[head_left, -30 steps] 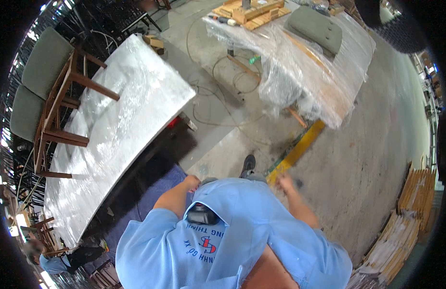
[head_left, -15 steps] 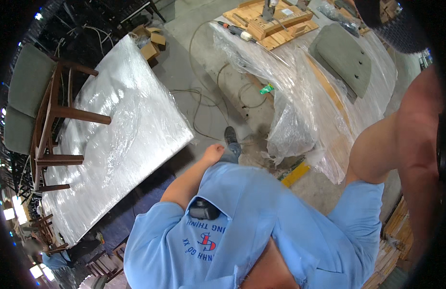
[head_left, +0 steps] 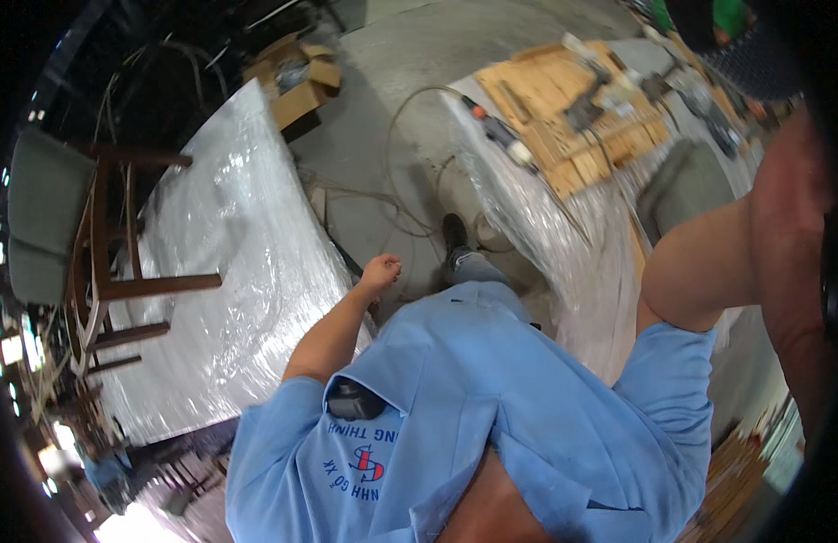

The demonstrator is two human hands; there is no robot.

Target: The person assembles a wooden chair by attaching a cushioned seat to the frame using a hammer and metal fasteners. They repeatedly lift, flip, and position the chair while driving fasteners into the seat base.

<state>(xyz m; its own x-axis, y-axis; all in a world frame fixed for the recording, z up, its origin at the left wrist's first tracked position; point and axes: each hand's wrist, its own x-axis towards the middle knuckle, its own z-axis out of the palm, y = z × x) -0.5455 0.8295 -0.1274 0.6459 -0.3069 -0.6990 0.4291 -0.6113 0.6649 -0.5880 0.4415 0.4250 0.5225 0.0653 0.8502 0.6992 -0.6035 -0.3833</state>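
My left hand (head_left: 381, 271) hangs beside the near corner of a plastic-wrapped slab (head_left: 247, 253), its fingers curled loosely with nothing visible in them. A wooden chair with grey upholstery (head_left: 48, 217) lies tipped on that slab at the left. My right arm (head_left: 695, 276) is bent and raised at the right edge; its hand is outside the picture. Below that arm's far side stands a second wrapped stack (head_left: 572, 290), bearing a grey padded panel (head_left: 686, 190) and a wooden jig (head_left: 572, 172). Next to the jig rests a hand-held power tool (head_left: 505, 138).
Hoses (head_left: 389, 163) loop over the grey floor between the two wrapped stacks. An open cardboard box (head_left: 301, 104) sits beyond the left slab. My shoe (head_left: 455, 233) is on the floor in that passage. Dark mesh material (head_left: 753, 68) blocks the upper right corner. Another person (head_left: 107, 475) is at the lower left.
The jig, power tool and cardboard box now appear larger and nearer as my body moves forward between the stacks. My left hand has shifted slightly left and up; my right arm stays raised.
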